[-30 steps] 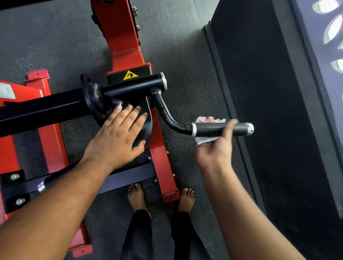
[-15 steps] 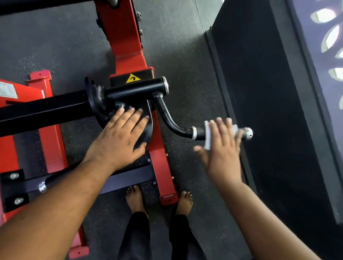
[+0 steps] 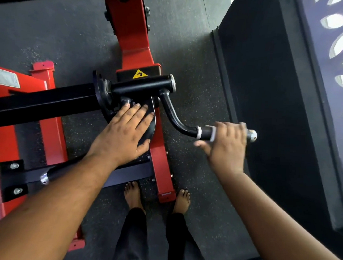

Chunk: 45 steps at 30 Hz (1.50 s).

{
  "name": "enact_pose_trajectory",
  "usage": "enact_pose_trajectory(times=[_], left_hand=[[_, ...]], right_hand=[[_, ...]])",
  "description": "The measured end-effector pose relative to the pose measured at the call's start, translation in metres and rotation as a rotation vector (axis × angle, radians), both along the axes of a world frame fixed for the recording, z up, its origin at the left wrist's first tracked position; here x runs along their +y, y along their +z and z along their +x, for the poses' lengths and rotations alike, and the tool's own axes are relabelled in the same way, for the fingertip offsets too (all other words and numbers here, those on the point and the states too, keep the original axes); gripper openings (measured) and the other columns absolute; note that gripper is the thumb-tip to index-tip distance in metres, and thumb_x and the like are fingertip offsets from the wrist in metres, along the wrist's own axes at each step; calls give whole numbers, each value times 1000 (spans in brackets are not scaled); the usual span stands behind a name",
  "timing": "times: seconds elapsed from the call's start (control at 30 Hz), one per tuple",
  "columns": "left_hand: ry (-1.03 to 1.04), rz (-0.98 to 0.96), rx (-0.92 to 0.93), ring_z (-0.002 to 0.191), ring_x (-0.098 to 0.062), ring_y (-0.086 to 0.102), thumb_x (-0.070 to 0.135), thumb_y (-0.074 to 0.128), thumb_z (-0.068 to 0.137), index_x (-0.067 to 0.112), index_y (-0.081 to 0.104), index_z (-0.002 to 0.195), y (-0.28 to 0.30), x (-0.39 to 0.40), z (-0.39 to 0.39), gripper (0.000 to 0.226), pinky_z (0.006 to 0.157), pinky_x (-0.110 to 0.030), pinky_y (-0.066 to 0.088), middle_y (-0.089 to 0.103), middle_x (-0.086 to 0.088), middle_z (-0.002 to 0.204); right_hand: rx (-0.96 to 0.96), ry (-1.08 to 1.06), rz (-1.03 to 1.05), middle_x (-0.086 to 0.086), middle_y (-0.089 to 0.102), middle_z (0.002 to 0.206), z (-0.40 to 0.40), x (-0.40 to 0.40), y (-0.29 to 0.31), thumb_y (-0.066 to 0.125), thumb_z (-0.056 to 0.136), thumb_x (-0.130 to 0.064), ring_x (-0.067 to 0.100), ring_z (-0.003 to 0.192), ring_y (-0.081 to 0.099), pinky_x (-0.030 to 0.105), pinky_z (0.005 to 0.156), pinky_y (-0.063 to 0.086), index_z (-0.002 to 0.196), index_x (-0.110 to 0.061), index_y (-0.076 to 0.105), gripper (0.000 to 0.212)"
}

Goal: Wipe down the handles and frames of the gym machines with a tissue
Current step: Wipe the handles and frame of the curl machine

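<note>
The tissue (image 3: 213, 133) lay pressed against the black handle (image 3: 205, 132) under the right hand (image 3: 226, 147), only a thin white edge of it showing at the fingers' (image 3: 229, 131) inner side, toward the handle's curved neck. Those fingers lay fairly straight and close together over the top of the handle, thumb stuck out toward the neck; motion blur hid finer detail. The handle's silver end cap (image 3: 251, 135) poked out beyond the hand. Left of the handle, the left hand (image 3: 124, 134) rested flat, fingers straight and slightly spread, on the black plate (image 3: 152, 126) of the red machine frame (image 3: 132, 34). Below the handle, two bare feet (image 3: 132, 195) stood on the dark floor (image 3: 188, 91).
</note>
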<state>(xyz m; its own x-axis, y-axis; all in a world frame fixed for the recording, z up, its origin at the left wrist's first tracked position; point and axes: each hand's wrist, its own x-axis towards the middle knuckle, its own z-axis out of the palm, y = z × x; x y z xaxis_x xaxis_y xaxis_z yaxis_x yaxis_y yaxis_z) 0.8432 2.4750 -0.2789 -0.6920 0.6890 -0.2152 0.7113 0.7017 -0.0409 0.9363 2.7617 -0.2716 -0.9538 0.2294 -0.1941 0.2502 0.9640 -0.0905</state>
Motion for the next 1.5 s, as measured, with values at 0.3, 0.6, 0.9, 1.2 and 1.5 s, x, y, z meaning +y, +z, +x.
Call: enact_pose_trajectory(times=[0.3,0.6,0.9,1.2,1.5], left_hand=[[5,-33,-22,149,-33,33,50,32,93,3,44,151,5,2,0,76,127,-48,14,40,-19,159],[27,13,-15,148,-35,36,46,49,93,2,45,150,8,3,1,72,128,-44,7,43,-20,156],[10,-7,-9,147,-35,35,48,35,93,1,46,149,7,3,0,74,128,-46,8,44,-21,155],[1,-39,-17,149,-34,32,50,31,94,3,42,152,7,1,1,75,128,-48,12,42,-20,157],[-14,-2,31,142,-40,40,49,38,92,1,45,149,-2,1,0,75,128,-48,9,47,-24,151]], right_hand=[[-77,181,-33,5,69,89,-60,-72,13,20,106,-58,32,83,66,41,69,38,95,-18,53,53],[-201,-33,-141,6,72,98,-90,-86,13,23,106,-57,33,92,66,39,69,36,109,-18,67,59],[57,299,-45,7,58,139,2,-28,1,33,104,-56,33,133,50,46,116,30,143,-13,50,61],[118,192,-13,5,65,98,-18,-30,-4,21,87,-86,31,95,63,48,101,42,107,-12,63,87],[-31,-13,65,14,46,147,16,3,-11,18,82,-91,36,147,31,53,126,-3,146,-7,40,108]])
